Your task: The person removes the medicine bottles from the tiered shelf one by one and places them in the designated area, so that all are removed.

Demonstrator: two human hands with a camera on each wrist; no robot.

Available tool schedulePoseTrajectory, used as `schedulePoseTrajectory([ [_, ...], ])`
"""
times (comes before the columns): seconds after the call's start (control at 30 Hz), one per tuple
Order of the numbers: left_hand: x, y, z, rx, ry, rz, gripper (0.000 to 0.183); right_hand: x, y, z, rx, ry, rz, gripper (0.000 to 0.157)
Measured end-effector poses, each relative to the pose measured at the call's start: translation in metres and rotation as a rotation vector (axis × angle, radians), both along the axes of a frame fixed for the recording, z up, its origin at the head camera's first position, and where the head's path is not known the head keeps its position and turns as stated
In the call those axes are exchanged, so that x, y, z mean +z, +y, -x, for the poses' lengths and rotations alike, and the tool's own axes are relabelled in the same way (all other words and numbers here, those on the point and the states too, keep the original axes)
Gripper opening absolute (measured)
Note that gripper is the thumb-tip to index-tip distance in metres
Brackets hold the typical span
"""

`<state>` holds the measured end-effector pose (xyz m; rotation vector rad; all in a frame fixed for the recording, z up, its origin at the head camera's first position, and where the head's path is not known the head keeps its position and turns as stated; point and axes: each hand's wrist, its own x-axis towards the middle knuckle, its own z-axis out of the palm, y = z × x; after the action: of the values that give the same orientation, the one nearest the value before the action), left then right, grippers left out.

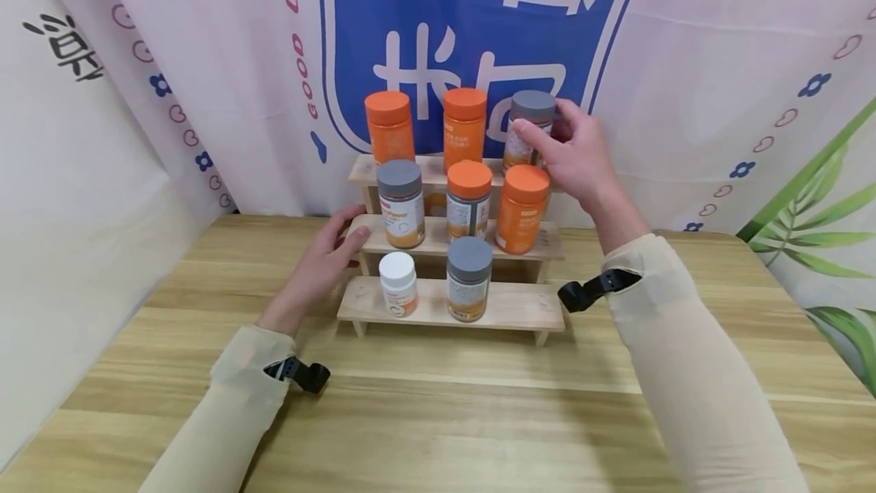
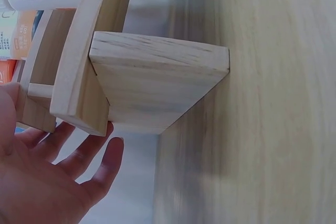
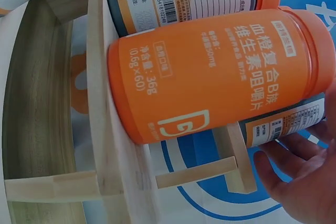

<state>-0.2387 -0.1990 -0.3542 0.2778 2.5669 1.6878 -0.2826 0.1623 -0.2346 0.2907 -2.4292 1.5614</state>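
Note:
On the top step's right end, my right hand [image 1: 578, 154] holds a grey-lidded supplement jar [image 1: 530, 109] with the thumb in front and fingers behind. In the right wrist view that jar [image 3: 286, 121] is partly hidden by an orange jar [image 3: 210, 77] on the middle step. My left hand [image 1: 335, 246] grips the left end of a three-step wooden display stand [image 1: 513, 316], its thumb at the middle step and fingers behind. The left wrist view shows the fingers [image 2: 84, 156] reaching round the stand's end.
Two orange jars [image 1: 388, 131] share the top step. On the middle step are a grey-lidded jar [image 1: 401, 208] and an orange-lidded jar [image 1: 468, 200] beside the orange one. A small white-lidded bottle [image 1: 398, 284] and another grey-lidded jar [image 1: 468, 280] stand below. A printed curtain [image 1: 260, 97] hangs behind.

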Motion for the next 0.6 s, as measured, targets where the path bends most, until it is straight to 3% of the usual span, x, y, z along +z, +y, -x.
schedulePoseTrajectory([
  [0.6,0.001,0.003,-0.001,0.023,0.004,0.014,0.061,-0.008,0.012,-0.008,-0.074,0.094,-0.012,0.054],
])
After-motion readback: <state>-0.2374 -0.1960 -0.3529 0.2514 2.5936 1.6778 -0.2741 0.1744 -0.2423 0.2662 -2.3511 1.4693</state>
